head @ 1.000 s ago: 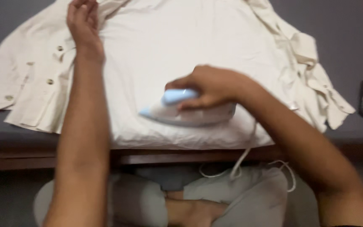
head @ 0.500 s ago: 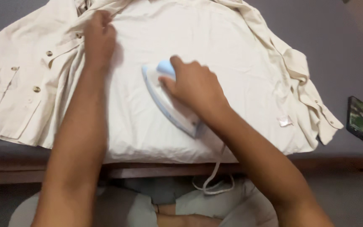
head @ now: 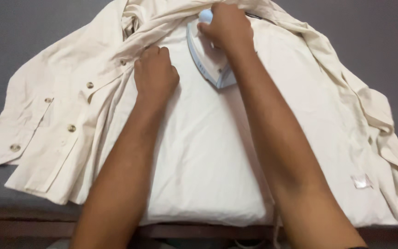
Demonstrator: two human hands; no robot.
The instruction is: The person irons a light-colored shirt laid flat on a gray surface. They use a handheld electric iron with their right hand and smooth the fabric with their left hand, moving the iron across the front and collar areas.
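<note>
Right hand (head: pixel 225 25): fingers wrapped round the handle of the iron (head: pixel 207 60), near the shirt's collar end.
Left hand (head: pixel 155 76): fingers curled, pressing the shirt (head: pixel 208 152) flat beside the button strip.
Shirt: cream, soft and limp, spread over the grey desk (head: pixel 33 41); likely creases easily.
Iron: probably hot and heavy; hold by handle only.
Around: bunched sleeve (head: pixel 383 120) at right.
</note>
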